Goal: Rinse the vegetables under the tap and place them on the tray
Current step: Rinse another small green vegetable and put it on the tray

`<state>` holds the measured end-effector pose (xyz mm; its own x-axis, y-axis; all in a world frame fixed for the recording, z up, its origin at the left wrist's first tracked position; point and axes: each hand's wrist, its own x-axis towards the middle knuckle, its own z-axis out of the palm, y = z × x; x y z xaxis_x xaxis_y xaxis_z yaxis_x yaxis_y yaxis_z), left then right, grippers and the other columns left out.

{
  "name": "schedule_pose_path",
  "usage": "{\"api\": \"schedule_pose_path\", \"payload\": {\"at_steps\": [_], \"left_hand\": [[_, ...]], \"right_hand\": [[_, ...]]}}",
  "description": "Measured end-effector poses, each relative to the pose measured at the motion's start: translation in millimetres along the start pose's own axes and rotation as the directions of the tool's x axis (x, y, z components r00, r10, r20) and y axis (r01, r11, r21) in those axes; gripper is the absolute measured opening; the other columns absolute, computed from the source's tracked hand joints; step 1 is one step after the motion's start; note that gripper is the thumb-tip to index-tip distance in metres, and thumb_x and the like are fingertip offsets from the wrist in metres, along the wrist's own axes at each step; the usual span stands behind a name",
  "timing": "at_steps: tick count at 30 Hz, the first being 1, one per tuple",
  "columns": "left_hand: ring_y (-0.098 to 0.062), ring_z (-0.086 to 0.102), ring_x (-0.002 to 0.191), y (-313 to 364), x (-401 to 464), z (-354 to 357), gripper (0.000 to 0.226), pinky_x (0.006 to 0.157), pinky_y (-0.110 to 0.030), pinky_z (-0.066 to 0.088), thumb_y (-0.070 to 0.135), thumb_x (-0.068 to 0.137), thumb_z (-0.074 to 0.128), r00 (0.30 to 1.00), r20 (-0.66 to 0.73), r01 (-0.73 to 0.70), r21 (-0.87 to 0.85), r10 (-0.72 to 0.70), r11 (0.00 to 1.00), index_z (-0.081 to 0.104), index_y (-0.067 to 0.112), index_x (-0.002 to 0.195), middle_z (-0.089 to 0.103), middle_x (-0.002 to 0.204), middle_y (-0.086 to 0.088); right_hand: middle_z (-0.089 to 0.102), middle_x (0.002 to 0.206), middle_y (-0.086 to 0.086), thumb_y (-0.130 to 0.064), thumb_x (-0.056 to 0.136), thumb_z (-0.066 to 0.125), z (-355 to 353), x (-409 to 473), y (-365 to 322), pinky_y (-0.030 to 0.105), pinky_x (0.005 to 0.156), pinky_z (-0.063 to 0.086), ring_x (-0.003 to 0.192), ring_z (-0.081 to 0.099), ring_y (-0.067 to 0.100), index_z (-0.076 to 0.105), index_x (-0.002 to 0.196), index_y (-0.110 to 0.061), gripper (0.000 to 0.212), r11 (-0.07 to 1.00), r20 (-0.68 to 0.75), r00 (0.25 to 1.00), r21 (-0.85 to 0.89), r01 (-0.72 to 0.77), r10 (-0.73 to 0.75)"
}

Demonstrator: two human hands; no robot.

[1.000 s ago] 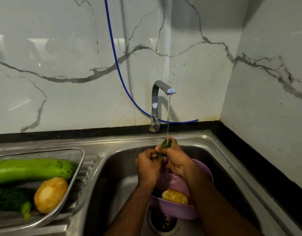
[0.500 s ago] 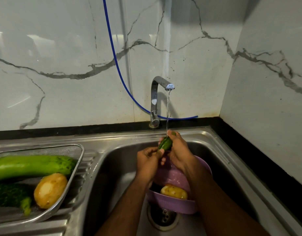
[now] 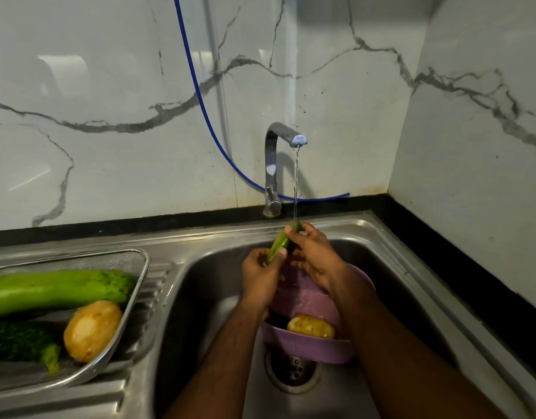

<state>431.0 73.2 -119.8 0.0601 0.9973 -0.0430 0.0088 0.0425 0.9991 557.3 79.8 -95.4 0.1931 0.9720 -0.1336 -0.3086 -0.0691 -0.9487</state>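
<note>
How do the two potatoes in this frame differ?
The tray potato lies in the metal tray on the drainboard, left of the basin; the bowl potato sits in the purple bowl inside the sink.
The tray potato is fully in view; the bowl potato is partly hidden by the bowl's rim and the right arm.
The tray potato looks rounder, the bowl potato longer.
Both are yellow-brown, and neither is held.

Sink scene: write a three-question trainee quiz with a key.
1. True or false: water runs from the tap.
2. What do the left hand and right hand grip together? A) potato B) slim green vegetable C) bowl
3. Fill in: the unwashed potato lies in the purple ____.

Key: 1 true; 2 B; 3 bowl. The mesh tray already holds a second potato.
</note>
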Motion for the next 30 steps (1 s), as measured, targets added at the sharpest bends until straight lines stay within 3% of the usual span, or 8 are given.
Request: {"api": "schedule_pose_path", "payload": {"at_steps": [3,5,9,12,18,22,28,30], "left_hand": [[-0.018,0.064,0.061,-5,1,0,0.012,0.056,-0.030,0.053,0.021,0.088,0.073,0.998,0.020,-0.063,0.121,0.061,0.991,0.069,0.011,0.093,0.072,0.077,-0.008],[-0.014,0.052,0.048,-4,-2,3,0.022,0.045,-0.022,0.041,0.024,0.094,0.067,0.993,0.117,-0.015,0.050,0.009,0.999,0.067,0.004,0.084,0.062,0.062,-0.005],[-0.012,0.035,0.040,5,-10,3,0.041,0.040,-0.019,0.024,0.039,0.101,0.051,0.944,0.307,0.169,-0.140,-0.119,0.976,0.057,0.014,0.069,0.043,0.053,-0.002],[-0.010,0.032,0.043,10,-12,3,0.044,0.043,-0.021,0.017,0.049,0.102,0.043,0.901,0.399,0.247,-0.148,-0.171,0.958,0.055,0.016,0.076,0.037,0.054,0.003],[-0.011,0.029,0.043,11,-10,6,0.055,0.045,-0.020,0.018,0.063,0.099,0.033,0.910,0.344,0.288,-0.122,-0.231,0.950,0.048,0.019,0.070,0.032,0.053,0.004],[-0.011,0.029,0.044,9,-10,1,0.057,0.045,-0.023,0.018,0.064,0.099,0.030,0.904,0.353,0.312,-0.162,-0.240,0.936,0.046,0.021,0.066,0.032,0.053,0.004],[-0.011,0.030,0.044,10,-7,0,0.058,0.042,-0.022,0.018,0.060,0.101,0.030,0.894,0.367,0.354,-0.229,-0.256,0.907,0.048,0.018,0.066,0.032,0.052,0.003],[-0.010,0.032,0.045,8,-5,1,0.056,0.039,-0.021,0.020,0.056,0.103,0.031,0.905,0.344,0.342,-0.240,-0.250,0.909,0.054,0.015,0.073,0.036,0.054,0.002]], "right_hand": [[0.075,0.112,0.014,-0.026,0.097,0.068,0,2,5,0.047,0.090,0.061,0.105,0.073,0.030,0.067,0.108,-0.017,0.014,0.999,-0.029,1.000,-0.031,0.005,-0.006],[0.075,0.109,0.014,-0.017,0.101,0.061,0,3,4,0.049,0.097,0.058,0.101,0.073,0.029,0.064,0.110,-0.013,0.011,0.998,0.018,1.000,0.065,-0.007,0.006],[0.074,0.101,0.012,0.003,0.097,0.058,0,-3,-2,0.036,0.081,0.060,0.091,0.073,0.023,0.057,0.128,-0.008,0.032,0.979,0.182,0.983,0.196,-0.052,0.016],[0.073,0.099,0.011,0.013,0.091,0.057,-8,-5,-4,0.034,0.074,0.062,0.094,0.072,0.025,0.055,0.124,-0.008,0.039,0.958,0.252,0.967,0.281,-0.058,-0.016],[0.066,0.087,0.008,-0.011,0.100,0.059,3,-3,1,0.026,0.055,0.053,0.075,0.067,0.017,0.060,0.102,-0.010,0.002,0.966,0.131,0.991,0.249,-0.069,0.037],[0.068,0.093,0.015,-0.028,0.103,0.059,13,1,-1,0.035,0.068,0.061,0.082,0.069,0.024,0.061,0.113,-0.007,0.023,0.953,-0.028,0.995,0.291,-0.086,0.099],[0.073,0.089,0.013,-0.046,0.101,0.056,12,3,-2,0.045,0.094,0.055,0.086,0.070,0.026,0.064,0.112,-0.007,0.041,0.941,0.009,0.994,0.321,-0.110,0.113],[0.072,0.088,0.012,-0.044,0.102,0.054,13,2,-1,0.048,0.092,0.051,0.083,0.069,0.026,0.063,0.114,-0.008,0.039,0.940,0.007,0.995,0.326,-0.096,0.099]]}}
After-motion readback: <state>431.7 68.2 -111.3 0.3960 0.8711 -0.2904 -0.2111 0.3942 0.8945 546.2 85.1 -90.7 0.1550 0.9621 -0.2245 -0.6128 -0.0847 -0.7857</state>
